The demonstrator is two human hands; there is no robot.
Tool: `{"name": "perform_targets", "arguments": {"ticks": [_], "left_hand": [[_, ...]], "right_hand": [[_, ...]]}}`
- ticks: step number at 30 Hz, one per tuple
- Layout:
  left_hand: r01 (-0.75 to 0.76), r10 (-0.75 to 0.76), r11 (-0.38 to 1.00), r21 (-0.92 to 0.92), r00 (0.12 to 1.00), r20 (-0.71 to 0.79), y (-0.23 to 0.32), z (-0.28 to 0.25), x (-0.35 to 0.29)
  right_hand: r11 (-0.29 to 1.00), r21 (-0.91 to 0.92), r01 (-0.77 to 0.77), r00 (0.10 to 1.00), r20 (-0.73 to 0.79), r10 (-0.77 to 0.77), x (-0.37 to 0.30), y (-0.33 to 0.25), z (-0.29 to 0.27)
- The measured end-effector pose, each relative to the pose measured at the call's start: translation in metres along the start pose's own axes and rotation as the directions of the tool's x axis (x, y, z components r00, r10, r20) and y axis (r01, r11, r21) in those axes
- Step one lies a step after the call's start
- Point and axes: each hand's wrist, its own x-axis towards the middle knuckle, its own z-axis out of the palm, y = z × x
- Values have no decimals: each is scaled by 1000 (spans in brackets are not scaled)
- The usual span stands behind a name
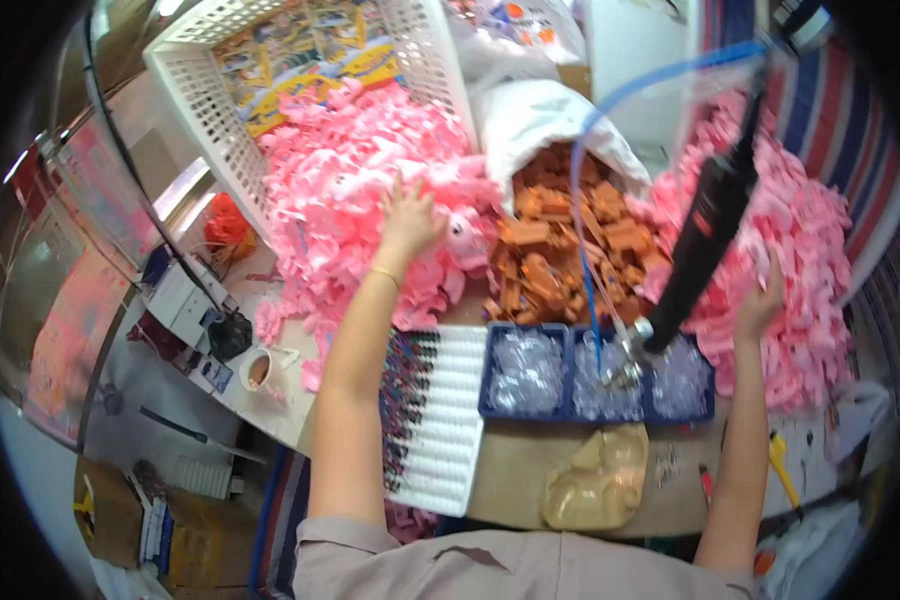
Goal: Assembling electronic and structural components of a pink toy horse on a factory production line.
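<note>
My left hand [412, 220] reaches out with fingers spread over a heap of pink plastic parts [360, 150]. Some of these parts look like animal-shaped shells; one close to my fingers shows a dark eye. My right hand [760, 300] is at the near side of a second pink heap [810, 250] on the right, its fingers stretched out against the parts. I see nothing held in either hand. Between the heaps, orange-brown plastic parts [545, 285] spill from a white sack [545, 115]. A black electric screwdriver [705, 230] hangs at a slant in front of the right heap.
The left heap spills from a tipped white basket [300, 15]. Nearer stand a white ribbed tray [445, 430] with small dark parts and a blue three-part bin [525, 410] of small clear pieces. A tan moulded shell [598, 480], small screws [667, 465], yellow cutters [785, 470] and a cup [258, 370] lie around.
</note>
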Motion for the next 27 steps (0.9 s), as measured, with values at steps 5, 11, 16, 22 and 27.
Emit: {"name": "perform_targets", "arguments": {"ticks": [5,11,16,22,27], "left_hand": [[-115,116,993,19,990,-74,58,-15,-8],[-153,126,622,-768,988,-95,161,-25,-89],[81,-6,912,-402,983,184,255,-6,-95],[133,-122,773,-620,991,60,224,77,-89],[553,-23,-361,-751,800,600,156,69,-99]], "right_hand": [[997,-68,-43,984,-177,30,-10,-48,-137],[730,-29,-682,724,111,681,-128,-64,-291],[565,38,-825,383,771,509,-203,-120,-232],[953,-278,-123,651,702,289,-207,-142,-219],[981,120,153,432,885,-175,-235,-161,-215]]}}
